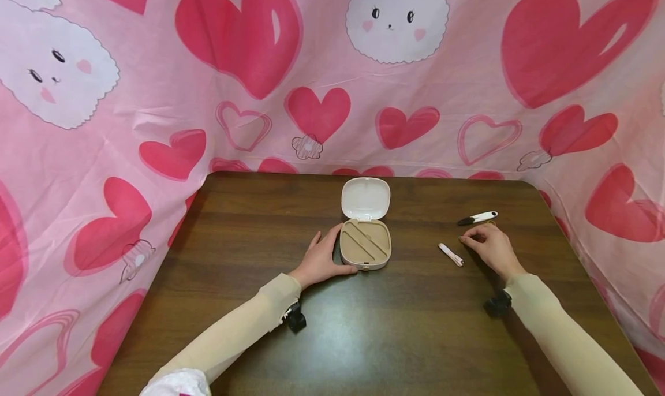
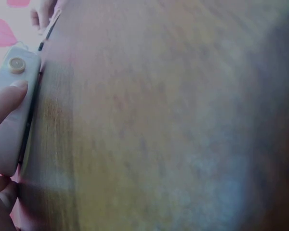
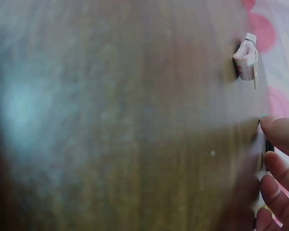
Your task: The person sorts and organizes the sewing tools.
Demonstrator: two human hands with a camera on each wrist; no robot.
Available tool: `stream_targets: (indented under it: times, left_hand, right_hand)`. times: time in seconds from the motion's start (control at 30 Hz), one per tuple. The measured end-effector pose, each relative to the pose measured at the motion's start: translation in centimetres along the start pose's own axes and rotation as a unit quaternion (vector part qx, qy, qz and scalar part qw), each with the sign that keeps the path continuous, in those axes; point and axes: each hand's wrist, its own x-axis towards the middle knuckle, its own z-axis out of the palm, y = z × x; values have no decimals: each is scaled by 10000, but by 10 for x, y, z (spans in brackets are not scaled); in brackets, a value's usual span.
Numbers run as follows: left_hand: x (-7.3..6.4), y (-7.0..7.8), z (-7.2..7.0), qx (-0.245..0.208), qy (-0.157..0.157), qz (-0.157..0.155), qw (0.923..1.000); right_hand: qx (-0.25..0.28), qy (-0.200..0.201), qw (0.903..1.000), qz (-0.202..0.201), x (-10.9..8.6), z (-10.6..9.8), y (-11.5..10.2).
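Note:
A small beige and white case (image 1: 366,243) stands on the table, its white lid (image 1: 366,198) raised at the back and slanting dividers inside. My left hand (image 1: 323,260) grips its left side, fingers along the side and thumb at the front; the left wrist view shows the thumb (image 2: 12,101) below the round button (image 2: 17,65). On the right, my right hand (image 1: 490,247) is low at the table with bent fingers. A thin gold-coloured item (image 3: 269,210) shows beside its fingers; I cannot tell whether they hold it. A nail clipper (image 1: 451,254) lies left of that hand.
Just beyond the right hand lies a slim black-and-white tool (image 1: 477,218). The brown wooden table (image 1: 249,223) ends at a pink cloth with hearts (image 1: 317,113) behind and at both sides. Each wrist carries a small black camera (image 1: 296,318).

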Motion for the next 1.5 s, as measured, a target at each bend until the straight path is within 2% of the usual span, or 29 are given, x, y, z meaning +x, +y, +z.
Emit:
stream_targets:
  times: [0.27, 0.43, 0.53, 0.87, 1.0, 1.17, 1.5]
  left_hand:
    - [0, 0, 0, 33, -9, 15, 10000]
    - [0, 1, -1, 21, 35, 43, 10000]
    - [0, 0, 0, 32, 44, 24, 10000]
    - [0, -3, 3, 11, 67, 28, 10000]
    - [0, -4, 2, -9, 73, 15, 10000]
    - [0, -4, 3, -23, 71, 36, 10000]
    - [0, -3, 2, -23, 111, 87, 9999]
  right_hand:
    - [19, 30, 9999, -100, -1, 1, 3]
    - [116, 165, 9991, -368, -1, 1, 3]
    - [224, 117, 9986, -458, -1, 0, 1]
    - [425, -185, 9989, -49, -7, 1, -5]
    - [353, -127, 9993, 86, -6, 1, -9]
    - [563, 69, 9984, 27, -6, 3, -13]
    - [885, 194, 9959, -90, -2, 7, -28]
